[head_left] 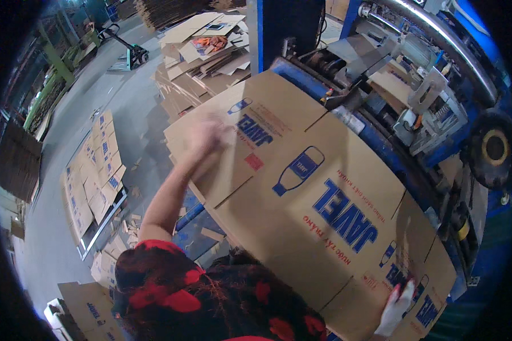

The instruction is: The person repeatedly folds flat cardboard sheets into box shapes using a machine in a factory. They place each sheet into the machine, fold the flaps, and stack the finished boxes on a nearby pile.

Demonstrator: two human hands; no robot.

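Note:
A large flat printed cardboard box blank (290, 227) lies slanted in front of me, brown with blue lettering, blue bottle drawings and red print. My left hand (210, 135) is over its far left part, and motion smears the fingers. Over the near right end is my right hand (397, 307), partly covered in white. Its blurred fingers stretch forward over the printed surface, thumb apart from them. More board edges show beneath the sheet's left side, so it seems to rest on others.
Beyond the sheet stands a blue machine with a metal roller (438, 40) and a black wheel (493, 149). Cardboard scraps (210, 68) are piled at the back. A low rack of printed sheets (94, 176) stands left; a pallet jack (132, 54) is farther off. Offcuts litter the floor.

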